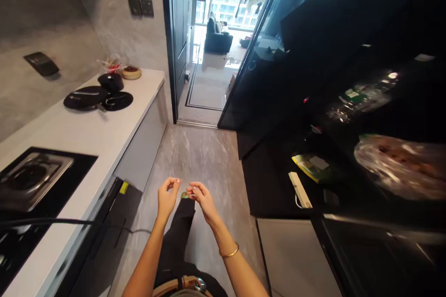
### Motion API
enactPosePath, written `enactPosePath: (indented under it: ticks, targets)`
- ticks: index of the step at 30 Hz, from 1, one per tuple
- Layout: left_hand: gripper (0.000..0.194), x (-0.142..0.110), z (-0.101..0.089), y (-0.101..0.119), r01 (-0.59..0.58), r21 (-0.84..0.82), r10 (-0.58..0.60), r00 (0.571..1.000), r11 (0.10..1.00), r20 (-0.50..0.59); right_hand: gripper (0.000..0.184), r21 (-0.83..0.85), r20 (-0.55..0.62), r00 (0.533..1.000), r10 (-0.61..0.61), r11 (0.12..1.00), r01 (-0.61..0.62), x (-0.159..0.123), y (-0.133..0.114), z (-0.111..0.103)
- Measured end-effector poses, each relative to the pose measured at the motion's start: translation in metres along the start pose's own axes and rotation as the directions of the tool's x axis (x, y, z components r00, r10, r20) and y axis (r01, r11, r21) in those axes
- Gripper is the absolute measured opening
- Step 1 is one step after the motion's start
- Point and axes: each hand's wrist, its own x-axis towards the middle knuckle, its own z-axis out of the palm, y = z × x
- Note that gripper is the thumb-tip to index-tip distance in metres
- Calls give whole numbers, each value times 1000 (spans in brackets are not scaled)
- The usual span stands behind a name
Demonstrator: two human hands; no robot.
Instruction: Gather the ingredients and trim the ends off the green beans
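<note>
My left hand [167, 198] is held out in front of my body, above the floor. Its thumb and forefinger meet at the tips in a loop, and nothing shows in them. Close beside it, my right hand [203, 199] has loosely curled fingers, slightly apart, with no object visible in them. A gold bangle [230, 251] circles the right wrist. Neither hand touches the other or any surface. Beneath them are my dark trouser leg [179, 227] and part of a green shoe or slipper [185, 194].
Along the left runs a white counter [114, 132] with a hob [45, 181], a black pot [110, 82] and dark lids or pans. A dark cable [87, 222] crosses lower left. At right, a dark shelf carries plastic bags [400, 167] and a pale strip [299, 190]. Ahead lies a doorway [198, 123].
</note>
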Motion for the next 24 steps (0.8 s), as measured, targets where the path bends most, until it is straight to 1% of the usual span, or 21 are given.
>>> enactPosePath:
  ticks: [2,5,7,9,11,13,15,17,19,20,22,24]
  targets:
    - [42,67,36,7,-11,-17,11,1000,1000,0,38,-18,-46,999,14,1000,-15,60,-24,-19]
    - [41,168,95,33,-30,-64,33,998,998,46,38,-18,-139,990,16,1000,-18,140,-76,-53]
    - [40,228,136,52,-35,-100,45,994,994,95,39,-7,-208,978,8,1000,-9,188,-114,-81]
    - [39,282,178,65,-22,-133,44,986,991,164,41,2,-280,960,8,1000,-8,234,-147,-113]
    - [39,333,220,68,10,-152,26,973,988,231,40,34,-344,938,30,999,-20,281,-174,-149]
    - [39,387,263,65,41,-166,7,962,985,274,39,65,-388,920,64,997,-42,334,-197,-187]
    - [40,449,304,60,57,-175,-6,960,983,280,39,56,-404,912,66,997,-47,393,-222,-223]
    - [42,517,339,60,65,-175,-18,967,982,253,39,16,-394,918,48,999,-45,460,-256,-250]
    - [45,588,367,67,77,-175,-42,980,981,195,40,-36,-356,934,28,998,-44,533,-297,-264]
    - [46,623,378,71,82,-177,-54,986,981,157,41,-69,-326,945,19,997,-44,571,-319,-265]
    - [48,689,393,80,80,-176,-70,996,981,63,44,-141,-247,969,-2,989,-34,649,-363,-259]
    - [50,752,402,85,75,-175,-83,996,982,-37,48,-193,-147,989,-22,981,-6,728,-400,-242]
